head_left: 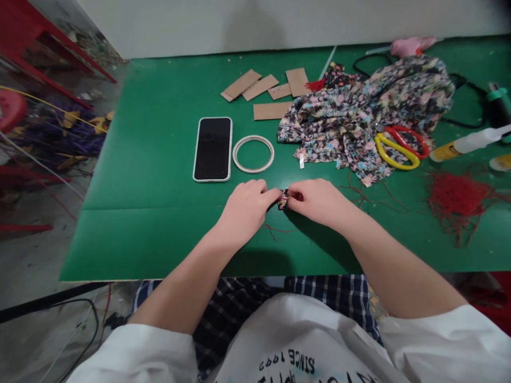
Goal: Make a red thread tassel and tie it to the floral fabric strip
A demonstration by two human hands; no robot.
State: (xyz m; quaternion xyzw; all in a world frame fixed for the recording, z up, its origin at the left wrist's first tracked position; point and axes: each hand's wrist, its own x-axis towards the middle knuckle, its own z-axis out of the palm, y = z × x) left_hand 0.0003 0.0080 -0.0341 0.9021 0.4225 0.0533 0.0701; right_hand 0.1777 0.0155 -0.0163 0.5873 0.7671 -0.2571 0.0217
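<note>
My left hand (249, 206) rests low over the green table, its fingers closed at the left side of a small folded piece of dark floral cloth (283, 200). From the right, my right hand (321, 203) pinches the same cloth between thumb and fingers. A thin red line, perhaps thread, crosses the piece, which my fingertips partly cover. Just below lies a loose red thread (275, 230). Beyond my hands are a roll of narrow white tape (238, 165) and a phone (213, 149) with a dark screen.
Brown cardboard strips (272, 111) lie at the back, beside crumpled floral fabric (367, 103). Scissors (399, 166) with red and yellow handles rest on the fabric edge. A heap of red thread (459, 199) and a glue bottle (459, 146) are at the right.
</note>
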